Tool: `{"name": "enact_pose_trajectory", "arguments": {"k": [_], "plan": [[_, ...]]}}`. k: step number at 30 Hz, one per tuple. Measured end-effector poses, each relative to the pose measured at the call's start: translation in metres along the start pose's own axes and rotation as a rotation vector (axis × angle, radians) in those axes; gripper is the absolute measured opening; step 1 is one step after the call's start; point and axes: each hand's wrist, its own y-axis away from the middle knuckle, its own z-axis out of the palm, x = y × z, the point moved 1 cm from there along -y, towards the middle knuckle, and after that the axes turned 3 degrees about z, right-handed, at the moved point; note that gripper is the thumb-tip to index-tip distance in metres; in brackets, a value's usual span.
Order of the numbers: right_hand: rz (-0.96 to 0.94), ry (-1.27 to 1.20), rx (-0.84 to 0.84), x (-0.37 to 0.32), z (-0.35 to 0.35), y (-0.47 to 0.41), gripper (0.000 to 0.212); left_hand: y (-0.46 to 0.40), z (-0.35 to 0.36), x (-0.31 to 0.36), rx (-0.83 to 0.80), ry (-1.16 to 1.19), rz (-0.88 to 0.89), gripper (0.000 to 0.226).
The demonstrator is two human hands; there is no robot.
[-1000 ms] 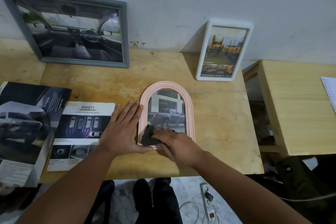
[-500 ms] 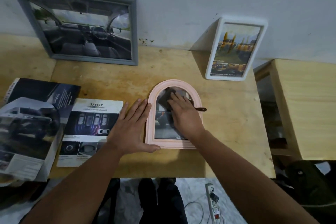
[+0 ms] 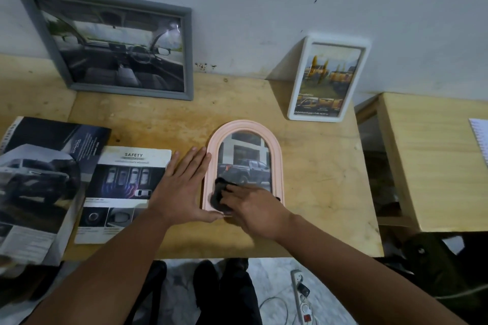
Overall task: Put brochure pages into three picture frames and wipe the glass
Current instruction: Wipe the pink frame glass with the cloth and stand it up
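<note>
The fingers [image 3: 229, 190] of the right hand [image 3: 257, 210] are curled onto a dark cloth [image 3: 219, 194], pressing it against the glass at about 7 o'clock of the pink arched frame [image 3: 277, 166]. Half a second ago that cloth was up near the arch at 12 o'clock, so the stroke has run down the full pane to the bottom corner. The left hand [image 3: 182, 190] stays flat on the bench [image 3: 317, 192], fingers straight and together, its edge and thumb against the frame's left and lower rim to keep it from sliding. The frame lies flat at mid-bench with a truck page inside. The grey frame [image 3: 188, 55] at 11 o'clock and the white frame [image 3: 295, 103] at 1 o'clock lean on the wall, both filled. Loose brochure pages [image 3: 124, 192] lie at 9 o'clock. I judge this the last frame's wiping, nearly done.
</note>
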Motion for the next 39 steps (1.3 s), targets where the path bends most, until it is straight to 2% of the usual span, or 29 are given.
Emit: {"name": "enact_pose_trajectory", "arguments": {"k": [3, 6, 13, 15, 17, 19, 21, 22, 23, 25, 30, 32, 33, 35, 37, 39], "plan": [[0.123, -0.165, -0.15, 0.003, -0.023, -0.009, 0.027, 0.0, 0.0, 0.001, -0.013, -0.001, -0.005, 0.146], [0.347, -0.61, -0.157, 0.005, -0.038, 0.002, 0.027, -0.001, -0.002, 0.0, -0.04, 0.023, -0.018, 0.146], [1.037, -1.774, 0.448, 0.032, -0.062, 0.089, 0.028, -0.003, -0.015, 0.005, -0.149, 0.088, -0.066, 0.148], [1.064, -1.978, 0.516, 0.042, -0.068, 0.111, 0.037, -0.005, -0.02, 0.007, -0.201, 0.097, -0.085, 0.148], [1.048, -2.066, 0.574, 0.05, -0.079, 0.13, 0.043, -0.007, -0.027, 0.011, -0.261, 0.109, -0.112, 0.148], [1.033, -2.098, 0.6, 0.058, -0.089, 0.142, 0.047, -0.009, -0.034, 0.015, -0.312, 0.12, -0.137, 0.146], [1.089, -1.988, 0.575, 0.067, -0.094, 0.147, 0.045, -0.01, -0.039, 0.02, -0.348, 0.147, -0.166, 0.14], [1.163, -1.793, 0.508, 0.072, -0.092, 0.149, 0.043, -0.01, -0.04, 0.023, -0.357, 0.172, -0.188, 0.137], [1.256, -1.491, 0.391, 0.075, -0.09, 0.151, 0.042, -0.009, -0.041, 0.027, -0.362, 0.196, -0.216, 0.133], [1.349, -0.907, 0.173, 0.08, -0.081, 0.154, 0.054, -0.006, -0.045, 0.037, -0.367, 0.228, -0.271, 0.124], [1.404, -0.411, -0.139, 0.061, -0.082, 0.15, 0.092, 0.007, -0.054, 0.063, -0.314, 0.313, -0.409, 0.105], [1.313, -0.266, -0.05, 0.051, -0.085, 0.141, 0.091, 0.008, -0.059, 0.069, -0.283, 0.34, -0.437, 0.102], [1.24, -0.257, 0.009, 0.048, -0.086, 0.135, 0.089, 0.006, -0.062, 0.069, -0.266, 0.355, -0.453, 0.101], [1.106, -0.423, 0.043, 0.045, -0.087, 0.118, 0.077, 0.001, -0.068, 0.07, -0.26, 0.427, -0.512, 0.1], [1.075, -0.751, 0.017, 0.042, -0.087, 0.097, 0.067, -0.003, -0.073, 0.071, -0.278, 0.53, -0.585, 0.098], [1.122, -1.052, -0.012, 0.04, -0.085, 0.079, 0.062, -0.007, -0.073, 0.069, -0.264, 0.629, -0.652, 0.089]]}}
